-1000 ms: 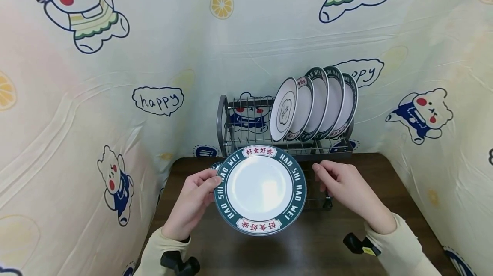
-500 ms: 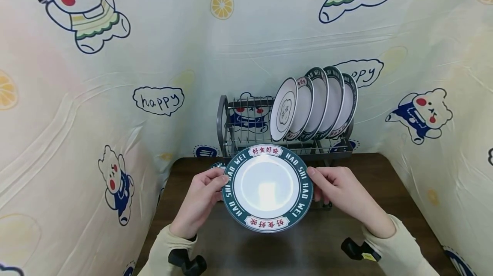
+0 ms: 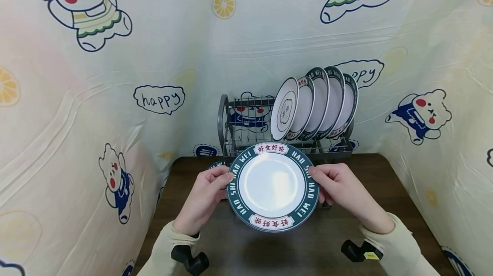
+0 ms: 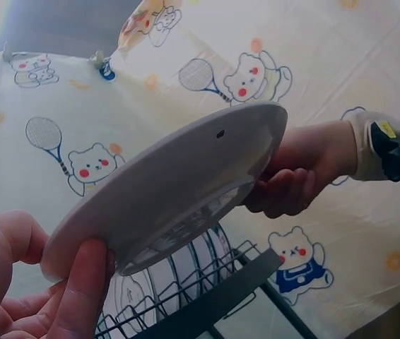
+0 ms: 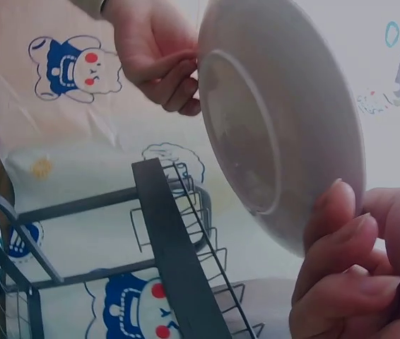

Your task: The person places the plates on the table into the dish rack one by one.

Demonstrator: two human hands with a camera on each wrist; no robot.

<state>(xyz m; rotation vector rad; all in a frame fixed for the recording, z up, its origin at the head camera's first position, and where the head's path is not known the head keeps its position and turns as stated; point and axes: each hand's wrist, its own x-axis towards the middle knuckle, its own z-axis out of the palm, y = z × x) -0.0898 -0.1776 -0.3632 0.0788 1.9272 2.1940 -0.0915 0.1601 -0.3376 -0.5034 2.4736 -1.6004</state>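
Note:
A white plate (image 3: 271, 186) with a dark green lettered rim is held up above the table, its face toward the head camera. My left hand (image 3: 206, 199) pinches its left edge, thumb on the rim and fingers behind. At the opposite edge my right hand (image 3: 344, 192) pinches the rim in the same way. Both wrist views show the pale underside (image 4: 179, 176) of the plate; a small dark spot marks it in the left wrist view. Behind it stands a grey dish rack (image 3: 222, 122), where several plates (image 3: 284, 109) lean on edge in the right part of the upper tier.
The brown table (image 3: 308, 250) lies below the hands. Part of another green-rimmed plate (image 3: 218, 164) shows behind the left hand, mostly hidden. A patterned curtain (image 3: 154, 53) encloses the back and sides. The rack's lower part is hidden behind the held plate.
The plate has moved right and slightly up in the left hand. My right hand, apart from the plate a second ago, has taken hold of its right edge.

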